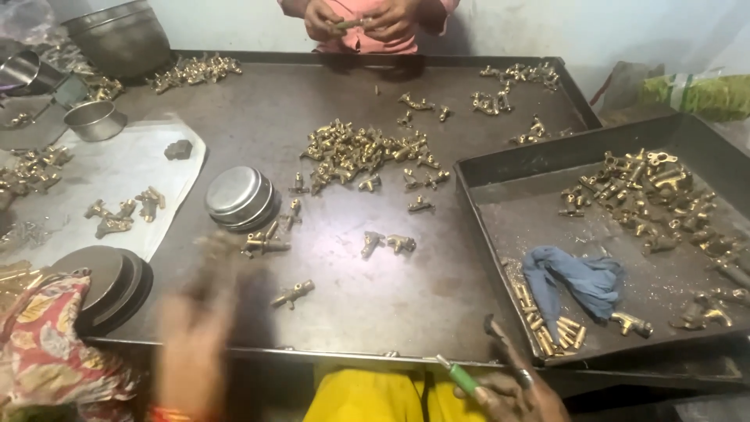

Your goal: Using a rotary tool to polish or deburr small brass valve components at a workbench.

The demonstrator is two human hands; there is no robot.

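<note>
My left hand (199,328) is blurred with motion over the near edge of the big dark metal tray (328,101), close to a small brass fitting (293,294); whether it holds anything is hidden by the blur. My right hand (516,387) is low at the front, closed around a green-handled tool (461,377) whose dark tip points up toward the side tray (500,266). A heap of brass fittings (355,152) lies in the middle of the big tray. Two loose fittings (388,243) sit nearer me.
The side tray at right holds more brass parts (648,191), a blue cloth (578,281) and short brass pins (555,332). Upturned steel bowls (238,197) stand at left. Another person's hands (355,19) work a part at the far edge. Patterned cloth (47,344) lies near left.
</note>
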